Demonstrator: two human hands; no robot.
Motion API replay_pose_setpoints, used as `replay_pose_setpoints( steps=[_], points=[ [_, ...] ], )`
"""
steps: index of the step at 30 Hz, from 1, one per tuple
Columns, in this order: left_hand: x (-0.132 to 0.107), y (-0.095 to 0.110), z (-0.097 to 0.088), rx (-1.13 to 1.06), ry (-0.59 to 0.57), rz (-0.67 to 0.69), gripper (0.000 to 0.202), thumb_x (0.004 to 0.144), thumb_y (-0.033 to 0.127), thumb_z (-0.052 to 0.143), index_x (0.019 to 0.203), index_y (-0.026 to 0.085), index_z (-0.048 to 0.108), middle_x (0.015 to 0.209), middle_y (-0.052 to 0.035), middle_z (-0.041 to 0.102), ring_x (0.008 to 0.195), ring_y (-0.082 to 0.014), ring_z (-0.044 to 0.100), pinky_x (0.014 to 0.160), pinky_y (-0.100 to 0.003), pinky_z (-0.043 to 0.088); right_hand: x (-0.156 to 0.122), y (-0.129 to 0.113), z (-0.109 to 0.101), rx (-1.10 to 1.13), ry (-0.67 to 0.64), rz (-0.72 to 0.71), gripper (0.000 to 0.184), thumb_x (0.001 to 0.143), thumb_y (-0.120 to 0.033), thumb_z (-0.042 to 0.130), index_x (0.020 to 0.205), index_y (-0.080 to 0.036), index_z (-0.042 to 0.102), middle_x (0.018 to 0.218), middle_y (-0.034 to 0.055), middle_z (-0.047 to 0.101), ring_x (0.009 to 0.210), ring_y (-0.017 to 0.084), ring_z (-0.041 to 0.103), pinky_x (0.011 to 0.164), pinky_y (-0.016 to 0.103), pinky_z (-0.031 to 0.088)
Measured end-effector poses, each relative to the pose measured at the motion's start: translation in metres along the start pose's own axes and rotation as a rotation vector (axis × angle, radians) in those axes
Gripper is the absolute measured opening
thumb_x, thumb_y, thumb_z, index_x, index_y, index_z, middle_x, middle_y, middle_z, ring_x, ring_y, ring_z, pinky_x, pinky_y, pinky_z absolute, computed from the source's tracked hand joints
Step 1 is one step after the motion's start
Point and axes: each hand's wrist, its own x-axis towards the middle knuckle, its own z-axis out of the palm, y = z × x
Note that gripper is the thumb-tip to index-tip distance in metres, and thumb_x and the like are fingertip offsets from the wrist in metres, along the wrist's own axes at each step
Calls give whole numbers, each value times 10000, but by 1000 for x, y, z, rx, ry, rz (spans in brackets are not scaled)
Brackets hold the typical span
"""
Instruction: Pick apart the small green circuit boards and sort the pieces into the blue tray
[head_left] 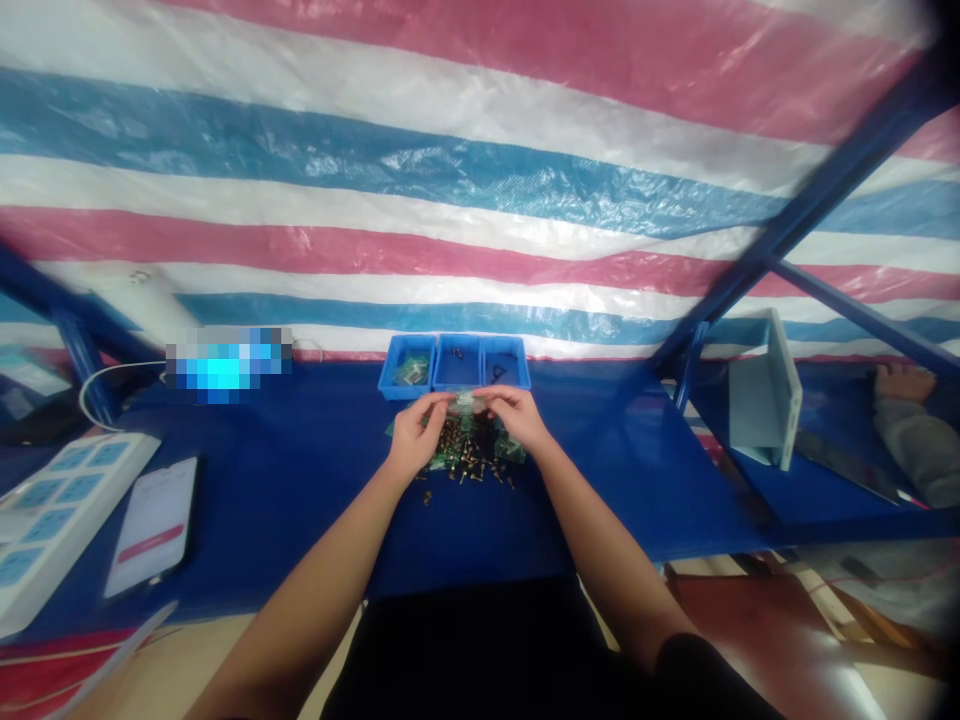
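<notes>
Left hand (418, 436), right hand (519, 414) pinched on small clear item (466, 402); pieces (413, 373) already in left bin (405, 392), screw pile (471, 458) lies loose.

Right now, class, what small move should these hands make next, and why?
Probably carry the small clear piece to the leftmost blue bin: the left hand and right hand hold it between their fingertips, close to that bin, whose pale greenish pieces look roughly similar.
</notes>
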Motion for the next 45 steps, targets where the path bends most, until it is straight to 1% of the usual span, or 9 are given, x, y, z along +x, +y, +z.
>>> replay_pose_setpoints(
  steps=[6,11,16,22,26,32,39,41,45],
  points=[
    [0,-3,7,30,91,12,241,857,400,612,945,198,711,908,-41,730,707,-155,656,675,-262,536,0,2,4,-4,53,15,292,692,-437,752,825,-200,644,788,29,700,724,179,655,692,309,537],
    [0,-6,9,54,104,27,209,842,388,626,896,207,714,839,-32,726,639,-144,628,644,-263,526,-1,5,7,59,47,74,441,645,-431,801,990,-222,621,775,5,687,694,162,660,683,301,542],
    [0,-4,7,39,98,26,221,834,394,642,905,198,715,814,-31,721,652,-147,632,636,-261,523,-5,4,15,43,-20,49,333,667,-426,781,868,-179,682,830,46,713,741,180,659,717,322,537],
    [0,-3,8,-13,17,15,233,814,416,670,873,190,663,753,-24,695,634,-144,633,618,-261,523,-7,3,17,-44,-15,-16,294,715,-437,736,850,-187,663,776,23,677,688,158,612,662,288,502],
    [-1,-6,9,-61,49,-12,253,805,412,684,875,184,601,765,-21,679,639,-135,639,617,-252,525,-7,2,14,-129,-52,-17,280,759,-455,700,782,-182,643,681,-3,627,613,136,562,606,267,468],
    [1,-7,10,-170,26,-28,363,789,376,711,1055,205,533,767,-3,676,651,-137,644,612,-246,510,-6,6,18,-53,-51,-88,279,781,-424,687,913,-179,667,884,49,690,789,169,631,724,287,506],
    [2,-5,9,-156,20,-41,445,791,388,705,1176,205,577,804,-19,694,664,-143,647,656,-268,529,-7,2,18,-82,-3,-39,288,734,-446,734,808,-172,688,766,37,697,677,162,615,656,287,500],
    [2,-4,8,-162,-22,-39,381,813,391,680,1134,197,617,815,-29,699,670,-148,648,648,-269,533,-8,-2,16,-100,5,-57,287,734,-451,735,788,-173,685,756,35,697,661,158,609,648,285,496],
    [0,-4,10,-132,-43,-39,226,823,395,665,849,171,683,747,-31,683,642,-152,632,608,-260,521,-9,-4,14,-148,-10,-50,291,751,-441,725,678,-172,641,634,11,648,569,136,565,570,264,463]
  ],
)
